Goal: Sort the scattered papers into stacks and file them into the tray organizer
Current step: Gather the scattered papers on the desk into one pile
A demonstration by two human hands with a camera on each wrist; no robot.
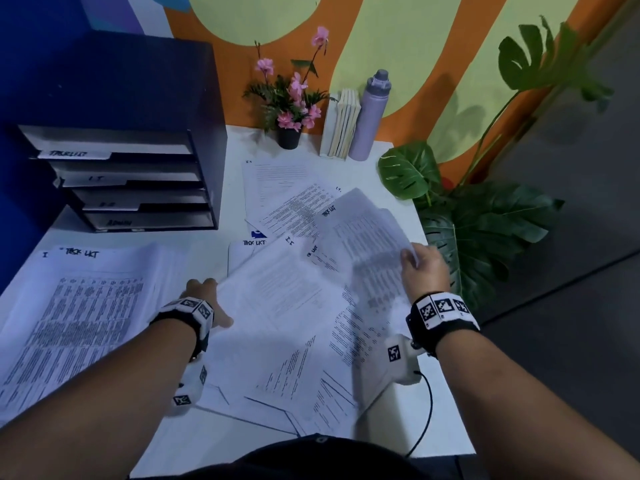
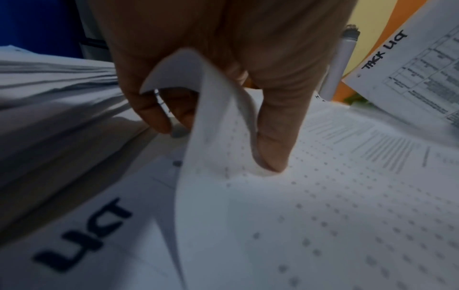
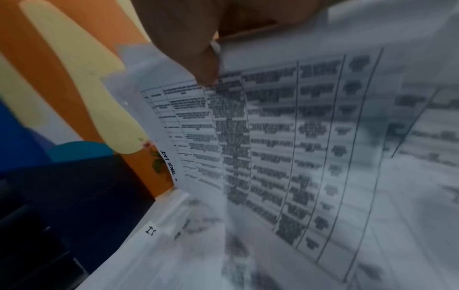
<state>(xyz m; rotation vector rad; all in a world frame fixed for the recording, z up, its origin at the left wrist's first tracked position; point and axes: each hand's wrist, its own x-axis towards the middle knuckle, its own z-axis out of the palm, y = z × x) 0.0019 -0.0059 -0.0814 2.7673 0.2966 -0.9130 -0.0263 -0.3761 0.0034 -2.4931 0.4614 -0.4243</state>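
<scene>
Both hands (image 1: 207, 299) on scattered papers (image 1: 298, 306) (right one lifted)

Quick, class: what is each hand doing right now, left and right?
Left hand: pinching the curled edge of a text sheet.
Right hand: gripping a raised task list sheet.

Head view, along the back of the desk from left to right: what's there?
Tray organizer → potted pink flowers → upright books → lilac water bottle → big-leafed green plant off the desk's right edge.
</scene>
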